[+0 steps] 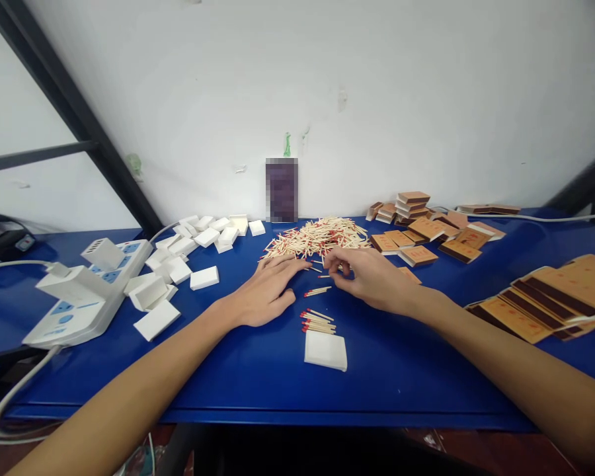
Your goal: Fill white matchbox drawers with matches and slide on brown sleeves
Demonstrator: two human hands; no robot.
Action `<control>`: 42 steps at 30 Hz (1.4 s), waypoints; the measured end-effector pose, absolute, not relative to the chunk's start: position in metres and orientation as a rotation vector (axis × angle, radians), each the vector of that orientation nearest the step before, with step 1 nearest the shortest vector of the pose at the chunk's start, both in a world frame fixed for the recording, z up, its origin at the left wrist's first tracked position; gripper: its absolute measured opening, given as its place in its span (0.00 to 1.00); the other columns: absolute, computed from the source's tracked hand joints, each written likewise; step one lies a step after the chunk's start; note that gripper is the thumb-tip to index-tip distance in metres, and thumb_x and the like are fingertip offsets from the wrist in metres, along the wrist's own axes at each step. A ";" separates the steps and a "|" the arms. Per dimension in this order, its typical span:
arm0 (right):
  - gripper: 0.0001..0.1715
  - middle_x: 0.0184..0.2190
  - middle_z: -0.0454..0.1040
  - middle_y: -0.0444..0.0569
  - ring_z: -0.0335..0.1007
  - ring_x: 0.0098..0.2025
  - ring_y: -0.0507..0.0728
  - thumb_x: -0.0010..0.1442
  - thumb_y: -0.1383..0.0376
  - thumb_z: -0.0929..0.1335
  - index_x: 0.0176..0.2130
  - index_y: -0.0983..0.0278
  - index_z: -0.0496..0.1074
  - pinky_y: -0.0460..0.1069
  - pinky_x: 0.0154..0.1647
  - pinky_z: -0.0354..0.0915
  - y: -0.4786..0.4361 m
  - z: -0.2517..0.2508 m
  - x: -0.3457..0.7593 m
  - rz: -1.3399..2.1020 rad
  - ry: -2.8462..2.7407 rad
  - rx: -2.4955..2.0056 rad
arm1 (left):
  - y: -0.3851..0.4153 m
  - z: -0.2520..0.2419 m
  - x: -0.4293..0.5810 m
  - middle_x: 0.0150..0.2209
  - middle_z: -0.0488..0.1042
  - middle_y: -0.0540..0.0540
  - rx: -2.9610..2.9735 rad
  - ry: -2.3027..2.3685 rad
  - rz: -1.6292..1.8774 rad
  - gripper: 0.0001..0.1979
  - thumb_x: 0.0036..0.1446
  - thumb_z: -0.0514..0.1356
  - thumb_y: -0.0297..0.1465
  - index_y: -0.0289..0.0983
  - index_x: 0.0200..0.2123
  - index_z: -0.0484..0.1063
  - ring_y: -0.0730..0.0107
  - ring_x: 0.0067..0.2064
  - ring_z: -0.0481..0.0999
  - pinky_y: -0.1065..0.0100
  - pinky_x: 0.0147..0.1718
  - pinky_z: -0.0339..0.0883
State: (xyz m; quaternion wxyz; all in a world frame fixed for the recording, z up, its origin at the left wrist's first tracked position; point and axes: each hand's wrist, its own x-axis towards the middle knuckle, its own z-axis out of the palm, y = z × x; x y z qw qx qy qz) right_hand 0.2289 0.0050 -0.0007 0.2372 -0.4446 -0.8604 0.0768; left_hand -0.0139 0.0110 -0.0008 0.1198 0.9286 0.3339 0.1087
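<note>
Matches [322,238] heaped beyond left hand [265,291], right hand [364,279].

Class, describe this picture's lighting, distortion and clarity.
Head view: soft light on the wall, deep shadow under the blue desk; head view: forearms look stretched toward the edges; head view: matches fairly distinct, but the dark rectangle is pixelated.
</note>
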 end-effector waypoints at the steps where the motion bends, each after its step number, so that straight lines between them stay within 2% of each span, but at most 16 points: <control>1: 0.08 0.33 0.77 0.45 0.70 0.32 0.53 0.58 0.71 0.65 0.39 0.62 0.70 0.48 0.34 0.61 0.005 -0.002 0.226 0.235 -2.364 -1.190 | 0.011 -0.001 -0.013 0.65 0.60 0.41 2.736 0.957 0.328 0.27 0.60 0.48 0.27 0.41 0.63 0.55 0.53 0.68 0.54 0.42 0.64 0.48; 4: 0.06 0.32 0.77 0.45 0.70 0.32 0.53 0.59 0.70 0.65 0.38 0.61 0.70 0.48 0.36 0.61 0.005 -0.003 0.219 0.268 -2.389 -1.132 | 0.011 -0.002 -0.012 0.64 0.62 0.42 2.806 0.932 0.383 0.26 0.59 0.49 0.26 0.40 0.61 0.58 0.54 0.65 0.58 0.45 0.62 0.52; 10: 0.06 0.34 0.76 0.49 0.70 0.37 0.57 0.62 0.70 0.64 0.37 0.63 0.70 0.51 0.40 0.60 0.013 -0.007 0.226 0.010 -2.351 -1.246 | 0.010 -0.004 -0.010 0.62 0.63 0.39 2.899 1.057 0.427 0.21 0.62 0.51 0.30 0.38 0.57 0.67 0.51 0.63 0.59 0.45 0.58 0.56; 14: 0.12 0.37 0.78 0.51 0.72 0.42 0.60 0.64 0.71 0.63 0.46 0.65 0.72 0.55 0.46 0.59 0.017 -0.009 0.223 -0.048 -2.463 -1.183 | 0.009 -0.004 -0.009 0.61 0.63 0.38 2.929 1.127 0.415 0.21 0.62 0.52 0.32 0.37 0.58 0.68 0.49 0.64 0.58 0.44 0.58 0.56; 16: 0.15 0.37 0.79 0.52 0.72 0.44 0.61 0.64 0.72 0.63 0.46 0.64 0.75 0.56 0.49 0.59 0.017 -0.008 0.220 -0.095 -2.546 -1.166 | 0.009 -0.005 -0.009 0.62 0.62 0.37 2.934 1.156 0.402 0.21 0.62 0.52 0.32 0.36 0.57 0.69 0.48 0.64 0.58 0.44 0.58 0.56; 19: 0.17 0.36 0.79 0.55 0.72 0.43 0.62 0.63 0.73 0.63 0.44 0.65 0.78 0.56 0.48 0.61 0.016 -0.004 0.222 -0.133 -2.632 -1.160 | 0.009 -0.005 -0.009 0.63 0.61 0.37 2.940 1.191 0.384 0.21 0.62 0.52 0.33 0.36 0.57 0.69 0.48 0.64 0.58 0.44 0.57 0.57; 23: 0.16 0.36 0.79 0.54 0.72 0.40 0.59 0.62 0.72 0.64 0.44 0.65 0.79 0.53 0.43 0.65 0.010 -0.004 0.232 -0.038 -2.612 -1.124 | 0.008 -0.005 -0.009 0.64 0.61 0.37 2.945 1.209 0.359 0.21 0.63 0.51 0.33 0.36 0.58 0.68 0.48 0.65 0.57 0.43 0.58 0.57; 27: 0.14 0.37 0.79 0.50 0.73 0.39 0.57 0.63 0.71 0.64 0.43 0.63 0.79 0.52 0.43 0.65 0.004 -0.003 0.234 0.162 -2.553 -1.030 | 0.008 -0.006 -0.008 0.65 0.60 0.37 2.924 1.236 0.357 0.22 0.63 0.52 0.33 0.35 0.59 0.67 0.47 0.66 0.55 0.43 0.59 0.56; 32: 0.12 0.34 0.77 0.48 0.71 0.37 0.56 0.61 0.72 0.65 0.37 0.63 0.77 0.52 0.43 0.65 0.000 -0.001 0.223 0.253 -2.525 -1.002 | 0.009 -0.007 -0.009 0.64 0.60 0.38 2.911 1.210 0.394 0.22 0.63 0.52 0.33 0.36 0.59 0.66 0.48 0.66 0.55 0.44 0.59 0.56; 35: 0.12 0.37 0.76 0.50 0.70 0.40 0.57 0.62 0.71 0.64 0.41 0.64 0.77 0.53 0.45 0.65 -0.001 -0.004 0.220 0.213 -2.494 -0.982 | 0.008 -0.006 -0.009 0.61 0.63 0.39 2.924 1.144 0.471 0.17 0.63 0.52 0.32 0.38 0.54 0.70 0.50 0.62 0.59 0.46 0.57 0.57; 39: 0.13 0.39 0.76 0.52 0.69 0.43 0.58 0.63 0.70 0.63 0.40 0.64 0.78 0.54 0.47 0.65 -0.002 -0.007 0.220 0.241 -2.542 -0.952 | 0.008 -0.005 -0.008 0.50 0.68 0.43 2.913 1.137 0.572 0.08 0.62 0.55 0.31 0.38 0.39 0.73 0.55 0.54 0.65 0.51 0.51 0.60; 42: 0.13 0.40 0.77 0.51 0.70 0.44 0.58 0.62 0.71 0.63 0.39 0.64 0.78 0.55 0.50 0.64 -0.004 -0.004 0.219 0.270 -2.558 -0.943 | 0.008 -0.005 -0.007 0.48 0.68 0.44 2.895 1.129 0.576 0.06 0.62 0.57 0.32 0.38 0.35 0.73 0.56 0.52 0.65 0.53 0.50 0.60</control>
